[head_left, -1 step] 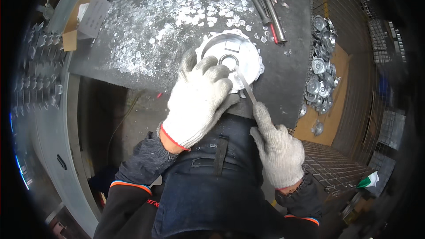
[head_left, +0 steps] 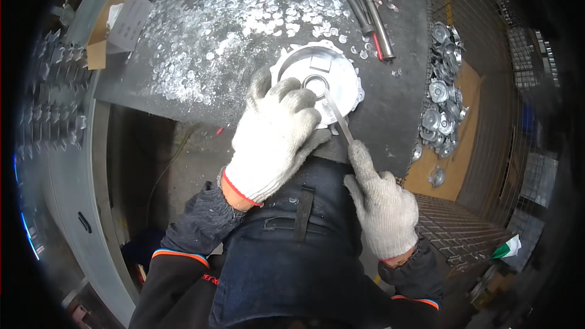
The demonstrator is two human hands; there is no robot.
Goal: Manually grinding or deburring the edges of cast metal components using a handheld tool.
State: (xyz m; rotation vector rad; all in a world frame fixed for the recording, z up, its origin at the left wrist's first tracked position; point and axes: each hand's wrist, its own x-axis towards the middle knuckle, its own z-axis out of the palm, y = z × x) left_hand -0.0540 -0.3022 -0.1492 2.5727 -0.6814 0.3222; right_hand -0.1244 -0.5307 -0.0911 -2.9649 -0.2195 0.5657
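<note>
Two hands in pale knit gloves work above a dark apron (head_left: 274,274), with dark sleeves striped orange and blue. The right hand (head_left: 387,213) is closed around a thin, flat tool (head_left: 341,119), forefinger stretched along it, thumb lower down. The left hand (head_left: 274,137) lies with bent fingers over the left side of a metal part (head_left: 342,79); how firmly it grips cannot be told. That part is round, silvery and dish-shaped with a jagged rim, lying on the bench (head_left: 390,109) near its front edge, directly ahead of the person. The tool's tip meets the right side of the raised ring at its middle.

Beyond, silvery chips (head_left: 244,21) cover much of the bench. Two metal tubes (head_left: 379,24) lie at the far right, beside a slim red object (head_left: 378,47). An open carton (head_left: 129,24) sits at the left edge. Right of the bench, similar castings (head_left: 440,91) lie heaped on brown board (head_left: 420,173) inside wire mesh (head_left: 469,219).
</note>
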